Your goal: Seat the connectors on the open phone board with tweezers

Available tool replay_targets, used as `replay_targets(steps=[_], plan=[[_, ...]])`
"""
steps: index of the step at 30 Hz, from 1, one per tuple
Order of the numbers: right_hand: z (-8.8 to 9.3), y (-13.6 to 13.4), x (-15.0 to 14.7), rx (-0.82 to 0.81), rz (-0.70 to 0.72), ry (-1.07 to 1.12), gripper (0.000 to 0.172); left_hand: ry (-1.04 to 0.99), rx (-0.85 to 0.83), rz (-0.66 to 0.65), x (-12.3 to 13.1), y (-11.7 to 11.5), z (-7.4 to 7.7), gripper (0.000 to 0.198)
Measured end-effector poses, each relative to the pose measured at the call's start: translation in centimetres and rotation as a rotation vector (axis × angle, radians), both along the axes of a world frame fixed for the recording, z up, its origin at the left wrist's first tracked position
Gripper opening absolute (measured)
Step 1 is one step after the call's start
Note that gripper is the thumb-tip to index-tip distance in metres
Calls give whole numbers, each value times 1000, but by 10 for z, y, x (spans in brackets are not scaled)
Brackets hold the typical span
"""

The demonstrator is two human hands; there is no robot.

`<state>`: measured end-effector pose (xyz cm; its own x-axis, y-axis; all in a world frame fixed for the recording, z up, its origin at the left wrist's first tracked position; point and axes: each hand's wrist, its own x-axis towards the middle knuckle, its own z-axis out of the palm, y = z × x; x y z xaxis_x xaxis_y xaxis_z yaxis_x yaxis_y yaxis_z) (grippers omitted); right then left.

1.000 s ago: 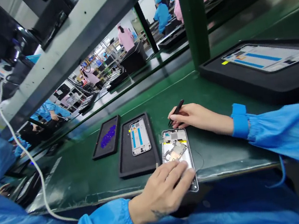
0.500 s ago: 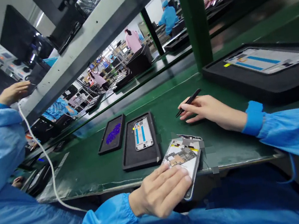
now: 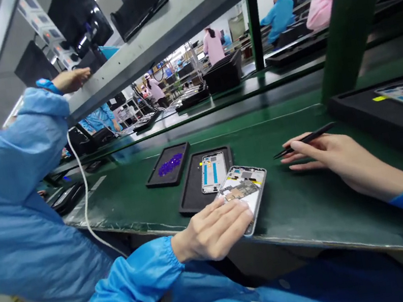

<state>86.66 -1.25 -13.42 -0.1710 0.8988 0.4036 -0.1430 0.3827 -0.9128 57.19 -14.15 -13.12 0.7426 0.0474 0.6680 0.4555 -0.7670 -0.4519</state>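
Observation:
My left hand (image 3: 214, 227) grips the near end of an opened phone frame (image 3: 245, 190) with its circuit board showing; the frame is lifted and tilted above the green belt's front edge, its far end over the tray beside it. My right hand (image 3: 336, 157) rests on the belt to the right, fingers pinched on black tweezers (image 3: 305, 140) that point left. A black tray (image 3: 196, 190) holding another phone frame (image 3: 213, 171) lies just left of the held one.
A second black tray (image 3: 167, 166) with purple parts lies further left. A large black tray (image 3: 380, 110) with a phone frame sits at the right behind a green post (image 3: 351, 17). A co-worker in a blue sleeve (image 3: 16, 177) reaches up to the shelf at my left.
My left hand has lifted the phone frame off the belt and swung it leftward toward the tray. My right hand with the tweezers has drawn away to the right. The view has turned left.

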Motion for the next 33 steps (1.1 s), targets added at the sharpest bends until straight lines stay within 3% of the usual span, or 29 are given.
replay_targets(steps=[5, 10, 16, 18, 21, 24, 26, 30, 33], plan=[[-1, -4, 1, -64, -68, -58, 22, 25, -51, -44, 25, -3, -17, 30], [-2, -13, -8, -152, -128, -153, 31, 51, -88, 14, 43, -5, -28, 31], [-4, -21, -25, -133, -80, -317, 33, 9, -201, -1, 50, -3, -46, 29], [-5, -23, -26, -34, -82, -431, 26, 26, -248, -22, 46, -4, -42, 35], [-5, -26, -25, 157, -98, -615, 18, 97, -318, -61, 32, 2, -20, 43], [-5, -29, -26, 259, -89, -725, 16, 152, -401, 114, 15, 28, 7, 29], [-6, -31, -28, 294, -109, -768, 14, 256, -462, 199, 7, 56, 18, 30], [-6, -34, -32, 289, -131, -793, 12, 317, -754, 225, 6, 109, 15, 32], [-6, -35, -34, 295, -133, -812, 12, 275, -862, 171, 13, 129, 7, 33]])
